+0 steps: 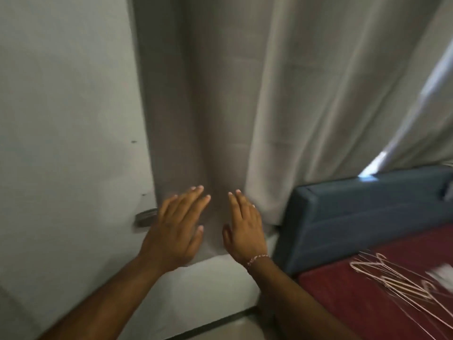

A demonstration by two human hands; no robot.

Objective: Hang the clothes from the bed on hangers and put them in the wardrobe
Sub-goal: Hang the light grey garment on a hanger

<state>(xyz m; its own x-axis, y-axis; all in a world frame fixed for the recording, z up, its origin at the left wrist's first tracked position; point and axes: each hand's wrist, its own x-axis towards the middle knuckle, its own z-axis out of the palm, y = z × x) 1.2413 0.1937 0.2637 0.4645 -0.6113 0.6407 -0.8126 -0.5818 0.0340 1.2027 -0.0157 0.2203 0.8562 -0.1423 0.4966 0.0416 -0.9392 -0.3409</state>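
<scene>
My left hand [175,228] and my right hand [244,228] are both raised in front of me with flat, spread fingers and nothing in them. They hover side by side before a grey curtain [220,106]. A beaded bracelet sits on my right wrist. Several thin wire hangers [397,283] lie in a blurred pile on the red bed cover [355,305] at the lower right. A white blurred thing [441,273] lies beside the hangers; I cannot tell what it is. No wardrobe interior is visible.
A pale wall or door panel [63,143] fills the left, with a small metal handle [145,218] just left of my left hand. A blue padded headboard [355,217] stands at the bed's end. Bright daylight shows past the curtain's right edge [438,77].
</scene>
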